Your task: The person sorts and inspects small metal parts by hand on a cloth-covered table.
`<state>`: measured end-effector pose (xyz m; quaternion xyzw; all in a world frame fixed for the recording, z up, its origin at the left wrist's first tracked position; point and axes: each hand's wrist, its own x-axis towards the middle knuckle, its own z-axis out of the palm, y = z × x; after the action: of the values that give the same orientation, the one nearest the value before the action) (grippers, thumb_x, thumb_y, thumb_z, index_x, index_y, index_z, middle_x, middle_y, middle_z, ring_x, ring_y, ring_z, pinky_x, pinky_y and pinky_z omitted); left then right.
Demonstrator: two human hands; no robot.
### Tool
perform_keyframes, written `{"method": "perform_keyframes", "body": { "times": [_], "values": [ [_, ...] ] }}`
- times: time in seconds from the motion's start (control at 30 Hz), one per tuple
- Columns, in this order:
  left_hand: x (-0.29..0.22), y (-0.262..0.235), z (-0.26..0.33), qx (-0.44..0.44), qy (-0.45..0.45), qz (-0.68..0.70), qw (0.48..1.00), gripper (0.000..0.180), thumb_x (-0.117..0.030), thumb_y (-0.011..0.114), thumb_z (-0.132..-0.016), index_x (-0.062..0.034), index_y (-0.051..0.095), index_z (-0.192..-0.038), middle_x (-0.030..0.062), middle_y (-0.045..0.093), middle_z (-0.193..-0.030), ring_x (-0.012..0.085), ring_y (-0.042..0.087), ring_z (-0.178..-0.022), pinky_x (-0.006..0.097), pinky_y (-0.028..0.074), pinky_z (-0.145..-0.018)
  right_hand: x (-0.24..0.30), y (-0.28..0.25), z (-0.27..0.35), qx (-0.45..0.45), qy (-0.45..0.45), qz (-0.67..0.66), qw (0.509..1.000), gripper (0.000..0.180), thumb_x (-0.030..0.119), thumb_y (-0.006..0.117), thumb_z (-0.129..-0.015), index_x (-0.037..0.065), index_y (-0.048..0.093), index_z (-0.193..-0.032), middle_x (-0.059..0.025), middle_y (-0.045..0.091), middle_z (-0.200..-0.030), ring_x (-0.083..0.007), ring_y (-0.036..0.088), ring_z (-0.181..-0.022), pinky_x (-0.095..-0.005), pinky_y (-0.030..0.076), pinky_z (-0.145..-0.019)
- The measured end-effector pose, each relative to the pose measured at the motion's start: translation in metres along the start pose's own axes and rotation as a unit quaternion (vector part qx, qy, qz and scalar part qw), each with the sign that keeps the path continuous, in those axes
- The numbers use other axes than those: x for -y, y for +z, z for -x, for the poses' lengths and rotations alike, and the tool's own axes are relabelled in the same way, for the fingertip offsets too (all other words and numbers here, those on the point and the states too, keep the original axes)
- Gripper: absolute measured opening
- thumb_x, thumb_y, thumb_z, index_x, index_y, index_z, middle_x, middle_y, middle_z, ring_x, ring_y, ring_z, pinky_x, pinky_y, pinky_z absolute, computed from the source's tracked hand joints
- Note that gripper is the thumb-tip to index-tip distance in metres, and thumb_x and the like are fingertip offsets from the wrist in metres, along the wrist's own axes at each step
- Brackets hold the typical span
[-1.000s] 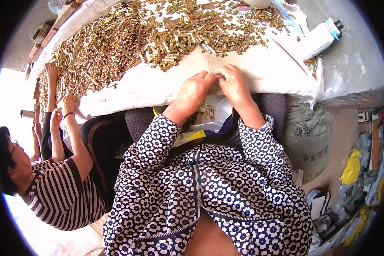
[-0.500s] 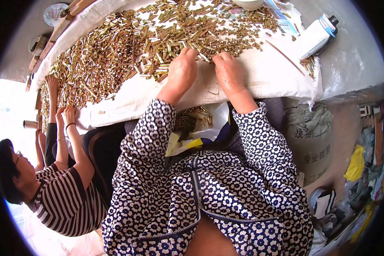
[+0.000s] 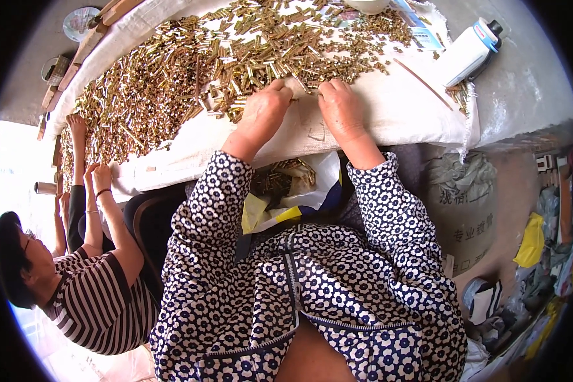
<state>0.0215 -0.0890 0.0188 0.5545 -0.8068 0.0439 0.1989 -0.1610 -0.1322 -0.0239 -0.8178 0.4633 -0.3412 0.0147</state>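
Note:
Many small brass-coloured metal pieces, some of them short rods, lie heaped across a white cloth on the table. My left hand is closed at the near edge of the heap, fingers bent downward. A tiny dark bit shows beside its fingertips, but what the fingers hold is hidden. Just to its right, my right hand is also closed, its fingertips tucked under by the pieces. Whatever it pinches cannot be made out. The two hands are a short gap apart.
Below the table edge, an open bag contains more metal pieces. A thin stick and a white bottle lie to the right; a pale bowl stands at the back. At left, a co-worker in stripes handles the heap.
My left hand has drawn back a little toward me and to the left, widening the gap between the hands. My right hand stays in nearly the same place.

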Motion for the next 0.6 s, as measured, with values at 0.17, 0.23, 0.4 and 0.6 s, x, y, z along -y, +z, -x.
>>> {"method": "perform_keyframes", "body": {
  "times": [0.17, 0.23, 0.4, 0.6],
  "values": [
    [0.002, 0.006, 0.025, 0.011, -0.078, 0.04, 0.996, 0.01, -0.011, 0.064, -0.081, -0.0057, 0.063, -0.09, 0.0101, 0.06, -0.093, 0.0318, 0.063, -0.074, 0.039, 0.051, -0.065, -0.002, 0.0, -0.004, 0.001, -0.028, -0.017, 0.999, 0.012, 0.009, 0.066, -0.077, 0.008, 0.059, -0.086, -0.0088, 0.059, -0.088, -0.0286, 0.058, -0.086, -0.0393, 0.05, -0.073],
    [0.001, 0.009, 0.031, -0.064, -0.063, 0.116, 0.989, 0.01, -0.007, 0.064, -0.082, -0.0043, 0.062, -0.092, 0.0093, 0.061, -0.087, 0.025, 0.063, -0.066, 0.035, 0.05, -0.061, -0.009, 0.004, -0.003, 0.004, -0.036, -0.02, 0.999, 0.012, 0.01, 0.066, -0.077, 0.008, 0.06, -0.086, -0.009, 0.06, -0.087, -0.0288, 0.058, -0.085, -0.0393, 0.05, -0.073],
    [-0.011, 0.0, 0.044, -0.035, -0.191, 0.334, 0.922, 0.01, -0.004, 0.063, -0.084, -0.0017, 0.06, -0.093, 0.0042, 0.06, -0.071, 0.0117, 0.057, -0.059, 0.027, 0.046, -0.055, -0.007, -0.002, 0.001, 0.006, -0.03, -0.101, 0.994, 0.008, 0.004, 0.064, -0.079, 0.006, 0.062, -0.087, -0.0069, 0.063, -0.08, -0.0226, 0.062, -0.075, -0.0325, 0.05, -0.069],
    [-0.015, -0.006, 0.058, -0.006, -0.261, 0.462, 0.848, 0.008, -0.006, 0.06, -0.089, -0.0058, 0.059, -0.096, -0.0027, 0.057, -0.067, 0.0029, 0.046, -0.053, 0.019, 0.036, -0.047, 0.015, -0.004, 0.019, 0.113, 0.16, -0.494, 0.847, 0.011, 0.003, 0.063, -0.084, 0.002, 0.064, -0.095, -0.0013, 0.065, -0.086, -0.0075, 0.062, -0.077, -0.0219, 0.049, -0.068]
  ]
}}
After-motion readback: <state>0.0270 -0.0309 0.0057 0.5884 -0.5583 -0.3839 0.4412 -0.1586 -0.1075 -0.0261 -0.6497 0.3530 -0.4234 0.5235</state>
